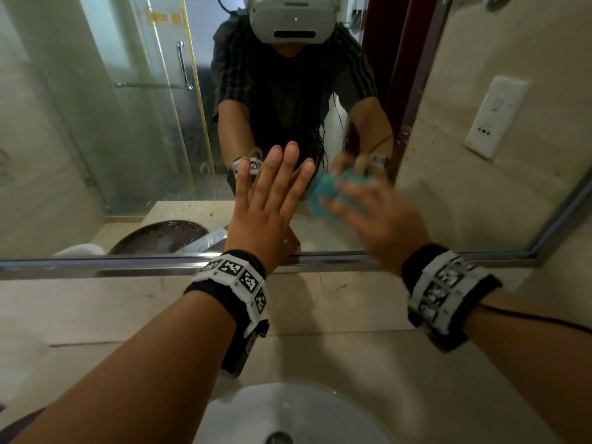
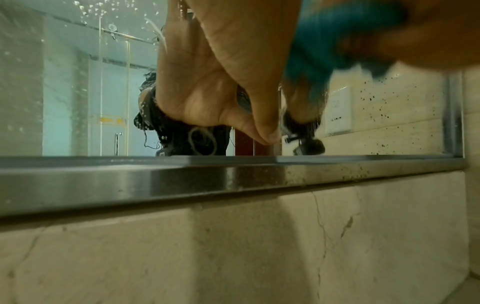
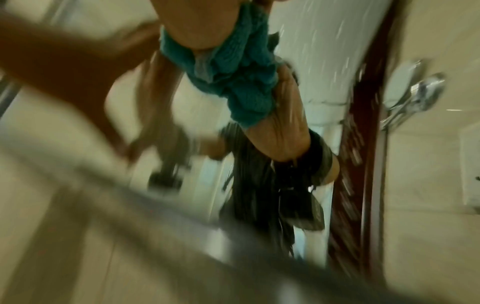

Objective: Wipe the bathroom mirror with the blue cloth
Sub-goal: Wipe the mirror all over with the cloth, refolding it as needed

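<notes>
The blue cloth [image 1: 323, 193] is bunched up against the glass of the bathroom mirror [image 1: 144, 123], low down near its right side. My right hand [image 1: 368, 213] grips the cloth and presses it on the glass; the hand is smeared by motion. In the right wrist view the cloth [image 3: 233, 72] bulges out under my right hand [image 3: 192, 26]. My left hand [image 1: 278, 177] lies flat on the mirror just left of the cloth, fingers straight and together. The left wrist view shows the left hand [image 2: 221, 72] on the mirror [image 2: 78, 92] with the cloth [image 2: 324, 41] beside it.
A steel frame [image 1: 128, 264] runs along the mirror's bottom edge above a beige marble wall strip. A white sink basin [image 1: 288, 411] sits below my arms. A white wall socket [image 1: 493, 116] is on the tiled wall to the right. Water drops speckle the glass [image 2: 91, 12].
</notes>
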`<action>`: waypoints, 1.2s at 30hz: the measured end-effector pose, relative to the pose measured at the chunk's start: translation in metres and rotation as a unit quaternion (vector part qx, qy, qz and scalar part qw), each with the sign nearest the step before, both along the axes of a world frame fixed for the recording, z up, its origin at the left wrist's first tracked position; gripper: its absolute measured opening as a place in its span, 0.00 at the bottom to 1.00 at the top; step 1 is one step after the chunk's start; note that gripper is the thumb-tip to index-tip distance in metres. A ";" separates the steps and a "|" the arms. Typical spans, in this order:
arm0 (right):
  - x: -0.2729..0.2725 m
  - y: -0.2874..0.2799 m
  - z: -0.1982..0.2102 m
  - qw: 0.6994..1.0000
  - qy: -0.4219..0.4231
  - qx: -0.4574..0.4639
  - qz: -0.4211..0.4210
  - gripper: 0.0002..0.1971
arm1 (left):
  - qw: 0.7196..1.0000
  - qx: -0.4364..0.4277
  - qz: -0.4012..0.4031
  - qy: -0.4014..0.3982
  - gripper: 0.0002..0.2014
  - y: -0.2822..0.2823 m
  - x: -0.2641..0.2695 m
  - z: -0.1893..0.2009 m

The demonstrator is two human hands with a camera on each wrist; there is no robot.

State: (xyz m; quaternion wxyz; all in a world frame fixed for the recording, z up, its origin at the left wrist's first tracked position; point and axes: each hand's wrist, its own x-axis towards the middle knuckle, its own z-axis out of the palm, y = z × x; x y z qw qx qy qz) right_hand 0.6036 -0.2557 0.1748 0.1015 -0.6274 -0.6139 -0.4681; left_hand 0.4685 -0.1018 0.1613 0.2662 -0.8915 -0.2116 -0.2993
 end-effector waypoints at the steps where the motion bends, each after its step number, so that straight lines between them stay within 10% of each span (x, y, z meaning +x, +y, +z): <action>1: 0.002 0.001 0.022 0.997 0.030 0.073 -0.013 0.17 | 1.000 0.002 0.007 0.006 0.67 -0.001 0.000 0.000; 5: -0.005 0.015 0.028 0.974 0.117 0.186 -0.051 0.22 | 1.000 0.004 0.005 0.015 0.68 -0.001 -0.002 0.000; 11: 0.003 -0.012 -0.065 0.987 0.054 -0.141 -0.058 0.28 | 1.000 0.000 -0.001 -0.003 0.65 -0.001 0.000 -0.003; 18: -0.011 0.010 0.035 0.966 0.184 0.177 -0.034 0.24 | 1.000 0.007 0.018 0.006 0.68 -0.005 0.000 -0.002; 25: -0.002 -0.015 -0.066 0.989 0.090 -0.105 -0.051 0.23 | 1.000 -0.007 0.000 0.004 0.64 -0.003 -0.001 -0.002; 32: -0.003 0.008 0.041 0.976 0.146 0.163 -0.003 0.19 | 1.000 0.004 0.017 0.007 0.66 -0.002 0.000 -0.005; 36: -0.013 0.019 -0.021 0.991 0.112 0.073 -0.026 0.24 | 1.000 0.008 -0.001 -0.003 0.61 -0.001 0.000 -0.004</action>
